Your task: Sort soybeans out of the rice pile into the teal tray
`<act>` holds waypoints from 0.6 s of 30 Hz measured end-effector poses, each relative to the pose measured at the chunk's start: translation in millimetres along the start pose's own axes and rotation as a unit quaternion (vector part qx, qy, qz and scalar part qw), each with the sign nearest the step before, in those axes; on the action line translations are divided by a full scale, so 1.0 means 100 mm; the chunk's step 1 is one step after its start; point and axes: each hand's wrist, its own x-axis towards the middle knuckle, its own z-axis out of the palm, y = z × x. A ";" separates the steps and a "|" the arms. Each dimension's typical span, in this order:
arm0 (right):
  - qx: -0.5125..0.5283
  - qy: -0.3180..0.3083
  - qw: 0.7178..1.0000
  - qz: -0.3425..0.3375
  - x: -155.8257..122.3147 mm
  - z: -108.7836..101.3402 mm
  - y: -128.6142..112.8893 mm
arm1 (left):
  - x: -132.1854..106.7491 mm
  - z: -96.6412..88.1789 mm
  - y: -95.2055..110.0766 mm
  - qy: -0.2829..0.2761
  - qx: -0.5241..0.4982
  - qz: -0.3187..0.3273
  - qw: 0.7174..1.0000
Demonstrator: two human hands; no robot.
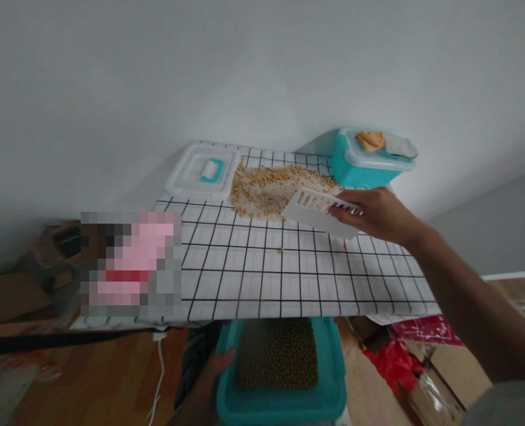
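My right hand point(375, 213) grips a white slotted scoop point(318, 211) and holds it at the edge of a heap of mixed beans and rice point(271, 188) on the checked tablecloth point(266, 272). A few beans lie in the scoop. Below the table's front edge, my left hand point(209, 378) holds the rim of a teal bin point(284, 402) filled with brown beans point(277, 361). One stray bean point(281, 250) lies alone on the cloth.
A white lid with a teal handle point(206, 171) lies at the table's back left. A teal container point(369, 160) with cloths on top stands at the back right against the white wall. Red bags point(404, 355) and boxes crowd the wooden floor.
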 end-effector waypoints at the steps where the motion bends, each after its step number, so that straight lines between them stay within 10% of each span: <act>1: -0.010 0.001 1.000 -0.009 0.01 0.01 -0.01 | 0.00 0.00 0.00 -0.007 0.002 0.001 1.000; 18: -0.022 0.000 0.999 -0.025 -0.06 0.05 -0.03 | 0.03 -0.03 -0.02 -0.007 0.015 0.003 1.000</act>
